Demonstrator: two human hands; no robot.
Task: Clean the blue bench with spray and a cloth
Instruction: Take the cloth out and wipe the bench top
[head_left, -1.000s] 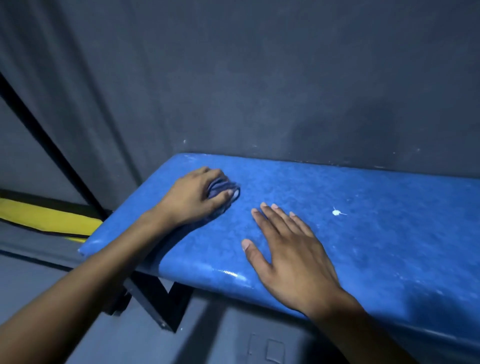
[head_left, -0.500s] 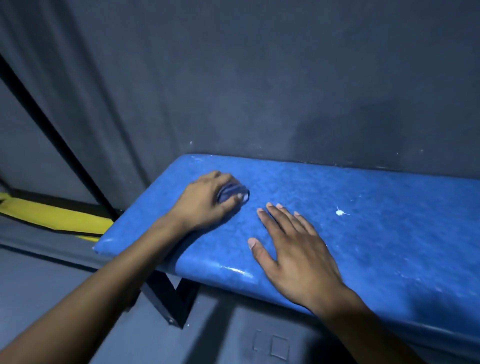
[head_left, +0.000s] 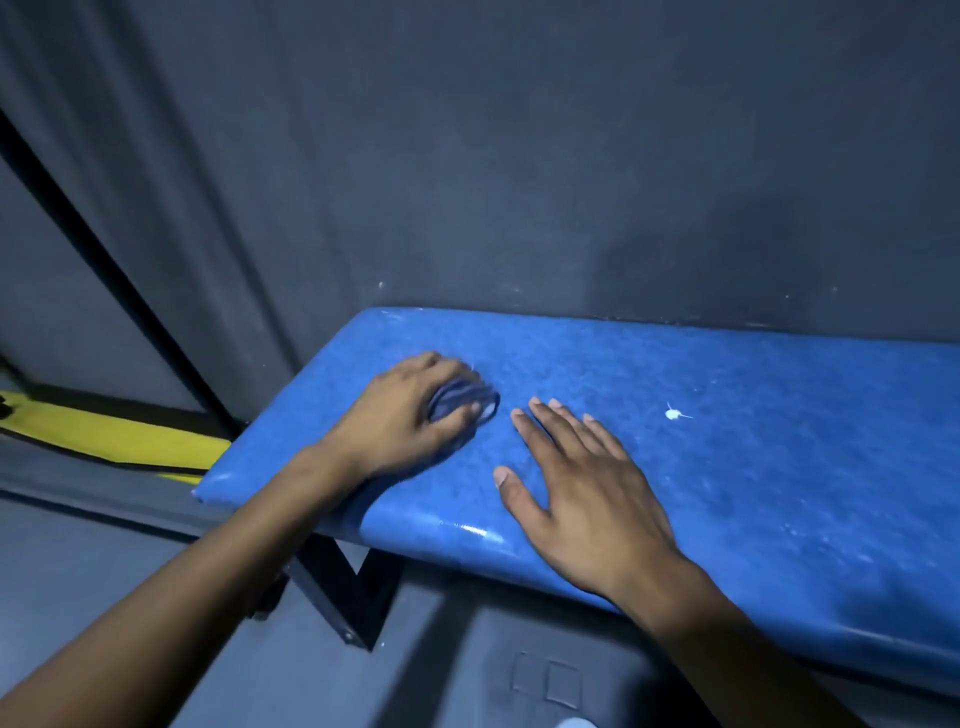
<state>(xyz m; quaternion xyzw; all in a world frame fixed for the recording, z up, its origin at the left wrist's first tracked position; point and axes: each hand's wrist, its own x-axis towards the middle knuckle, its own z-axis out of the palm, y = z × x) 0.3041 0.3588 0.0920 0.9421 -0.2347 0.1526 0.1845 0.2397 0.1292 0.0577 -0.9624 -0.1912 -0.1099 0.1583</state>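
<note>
The blue bench runs from the middle of the view to the right, set against a dark wall. My left hand presses a bunched dark blue cloth onto the bench top near its left end; the hand and cloth are blurred. My right hand lies flat on the bench just right of the cloth, fingers spread, holding nothing. A small white spot marks the bench surface to the right of my right hand. No spray bottle is in view.
A dark grey wall stands right behind the bench. A black metal bracket supports the bench below its left end. A black diagonal bar and a yellow strip lie to the left. Grey floor is below.
My left hand has slid the cloth a little to the right along the bench. My right hand has stayed flat in place. The view has shifted slightly.
</note>
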